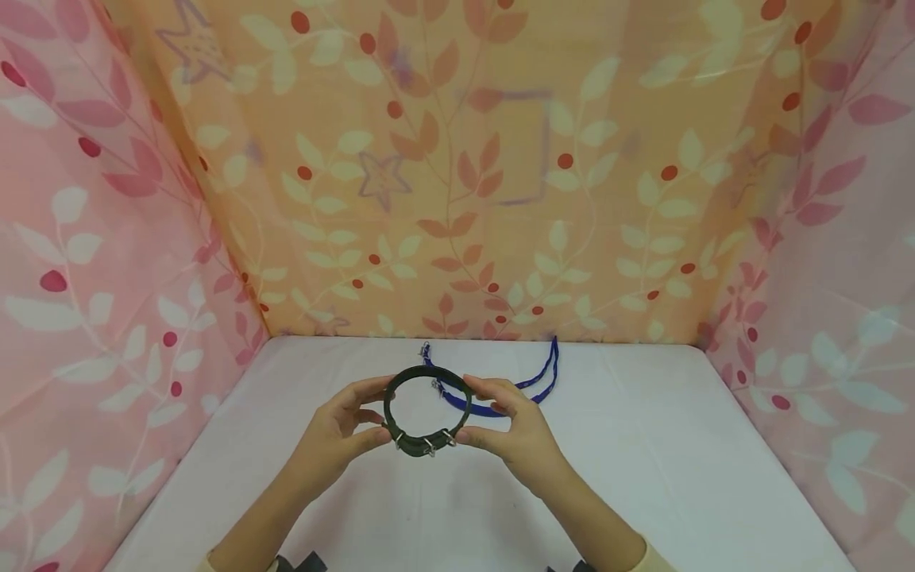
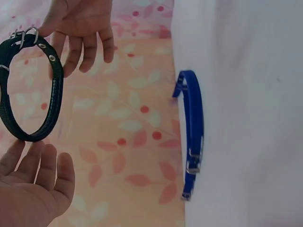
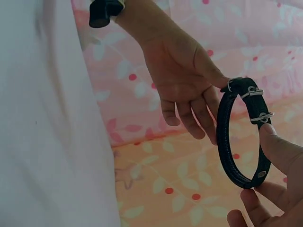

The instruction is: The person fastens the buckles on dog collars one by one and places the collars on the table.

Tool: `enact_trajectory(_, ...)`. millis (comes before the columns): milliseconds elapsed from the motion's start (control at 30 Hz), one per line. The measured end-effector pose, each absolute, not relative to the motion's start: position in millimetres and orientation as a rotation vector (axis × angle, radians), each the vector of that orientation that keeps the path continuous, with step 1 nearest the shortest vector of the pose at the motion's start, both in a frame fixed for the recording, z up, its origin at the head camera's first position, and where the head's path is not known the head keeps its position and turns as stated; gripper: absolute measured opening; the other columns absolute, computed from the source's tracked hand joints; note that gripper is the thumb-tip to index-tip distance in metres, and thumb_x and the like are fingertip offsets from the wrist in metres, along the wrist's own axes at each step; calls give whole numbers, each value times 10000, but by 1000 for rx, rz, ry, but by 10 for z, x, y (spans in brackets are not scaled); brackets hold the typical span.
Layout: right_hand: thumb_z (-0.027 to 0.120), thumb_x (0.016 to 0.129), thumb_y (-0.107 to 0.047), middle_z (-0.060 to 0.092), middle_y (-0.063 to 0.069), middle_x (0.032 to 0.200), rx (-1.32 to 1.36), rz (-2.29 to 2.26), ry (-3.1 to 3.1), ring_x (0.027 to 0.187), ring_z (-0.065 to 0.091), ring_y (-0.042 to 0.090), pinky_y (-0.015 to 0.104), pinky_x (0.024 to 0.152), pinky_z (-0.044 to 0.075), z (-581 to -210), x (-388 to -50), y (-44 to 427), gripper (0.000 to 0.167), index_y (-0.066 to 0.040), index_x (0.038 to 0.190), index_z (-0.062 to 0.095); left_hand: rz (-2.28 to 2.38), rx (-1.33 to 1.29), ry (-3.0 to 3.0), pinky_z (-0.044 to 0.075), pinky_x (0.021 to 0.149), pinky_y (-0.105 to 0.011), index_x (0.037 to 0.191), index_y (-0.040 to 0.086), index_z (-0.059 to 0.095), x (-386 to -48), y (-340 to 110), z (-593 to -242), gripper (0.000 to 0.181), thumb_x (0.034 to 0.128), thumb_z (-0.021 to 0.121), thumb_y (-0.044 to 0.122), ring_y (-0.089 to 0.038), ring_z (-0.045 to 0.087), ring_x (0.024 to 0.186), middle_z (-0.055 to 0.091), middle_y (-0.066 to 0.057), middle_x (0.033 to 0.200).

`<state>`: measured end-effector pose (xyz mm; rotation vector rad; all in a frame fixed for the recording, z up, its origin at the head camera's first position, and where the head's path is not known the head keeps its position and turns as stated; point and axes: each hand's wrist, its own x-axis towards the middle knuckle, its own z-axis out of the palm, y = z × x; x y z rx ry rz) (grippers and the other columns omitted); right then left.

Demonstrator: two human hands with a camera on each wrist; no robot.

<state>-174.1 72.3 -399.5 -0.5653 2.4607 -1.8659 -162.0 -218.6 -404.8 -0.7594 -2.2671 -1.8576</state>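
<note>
"What is nearest?"
"Two pale cuffs [image 1: 646, 558], one on each forearm. Beyond them, the left hand [image 1: 336, 429] and the right hand [image 1: 525, 437] face each other."
"Are they spread, or gripping?"
"Gripping. Each pinches one side of the same dark collar [image 1: 422, 448] between thumb and fingers, left hand on the left, right hand on the right."
"So where is the collar?"
"Held up off the white table [image 1: 643, 453], between the hands, its loop open. Its metal buckle and rings [image 3: 252, 92] sit along the near, lower edge in the head view."
"And past that?"
"A blue strap [image 2: 193, 113] lies on the far part of the table, curving to the right, with metal fittings at its left. The collar and right hand partly cover it."
"Farthest?"
"An orange leaf-patterned sheet [image 1: 443, 183], with pink sheets [image 1: 843, 334] on the left and right."
</note>
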Motion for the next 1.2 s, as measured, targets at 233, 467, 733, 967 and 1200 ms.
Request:
enact_trajectory(233, 908, 770, -367, 629, -125, 1336, -571, -1860, 2450, 1311, 540, 190, 568, 1113, 396, -4119, -1818, 482, 667, -304, 1375, 635, -1764, -728, -2342, 559, 911, -294, 1435, 79, 555, -1683, -2444, -4155, 604, 880, 779, 4, -131, 598, 1217, 640, -59, 1360)
enact_trajectory(467, 893, 802, -300, 603, -5, 1371, -611, -1853, 2427, 1331, 530, 309, 584, 1128, 393, -4241, -1950, 279, 659, -231, 1402, 630, -1703, -629, -2468, 567, 857, -293, 1427, 114, 567, -1754, -2642, -4254, 584, 889, 793, 76, -189, 635, 1105, 642, -98, 1320)
enact_trajectory(733, 893, 804, -244, 620, 40, 1307, -624, -1781, 2485, 1256, 554, 280, 566, 1100, 411, -4413, -2117, 65, 672, -129, 1406, 617, -1625, -505, -2624, 560, 862, -293, 1433, 148, 573, -1859, -2802, -4391, 599, 889, 813, 220, -220, 597, 1174, 614, -94, 1389)
enact_trajectory(967, 872, 829, -196, 629, 64, 1323, -552, -1747, 2489, 1247, 552, 294, 568, 1069, 454, -4589, -2210, -64, 623, -99, 1390, 620, -1604, -493, -2683, 541, 901, -292, 1436, 108, 573, -1992, -2925, -4555, 639, 868, 832, 246, -387, 543, 1280, 610, -142, 1405)
enact_trajectory(1200, 875, 816, -141, 655, 116, 1298, -519, -1669, 2562, 1217, 584, 332, 502, 1027, 484, -4697, -2313, -237, 625, -29, 1372, 613, -1570, -466, -2739, 548, 897, -259, 1448, 86, 560, -2154, -3072, -4708, 651, 875, 826, 243, -406, 539, 1298, 591, -151, 1418)
